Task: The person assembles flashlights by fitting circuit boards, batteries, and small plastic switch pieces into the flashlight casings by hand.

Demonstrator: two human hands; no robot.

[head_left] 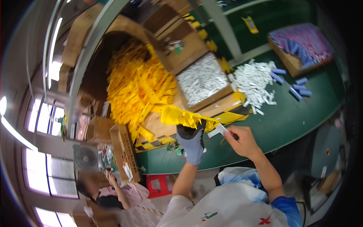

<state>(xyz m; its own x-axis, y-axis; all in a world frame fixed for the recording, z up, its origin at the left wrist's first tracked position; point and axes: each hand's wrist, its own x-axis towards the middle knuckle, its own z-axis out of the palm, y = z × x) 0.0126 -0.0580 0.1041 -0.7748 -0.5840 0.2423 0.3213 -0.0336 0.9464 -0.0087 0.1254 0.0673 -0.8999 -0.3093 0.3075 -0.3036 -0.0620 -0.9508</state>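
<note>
My left hand [192, 143], in a grey and black glove, is closed around a long yellow plastic shell [174, 115] with a ribbed, toothed-looking lower edge. The shell is held up over the front of the green table. At its right end my bare right hand [242, 143] pinches a small white strip [222, 129] between thumb and fingers. The strip's tip is close to the shell; whether they touch I cannot tell. Just beyond my hands, an open cardboard box [210, 101] is filled with small white pieces, and a loose heap of white pieces [254, 81] lies to its right.
A big pile of yellow shells [141, 89] spreads at the left. Several purple cylinders [300, 90] lie near a cardboard box of them [283, 58] at the right. Metal posts [223, 28] rise behind. Another person [123, 193] sits at the lower left near a red stool [158, 185].
</note>
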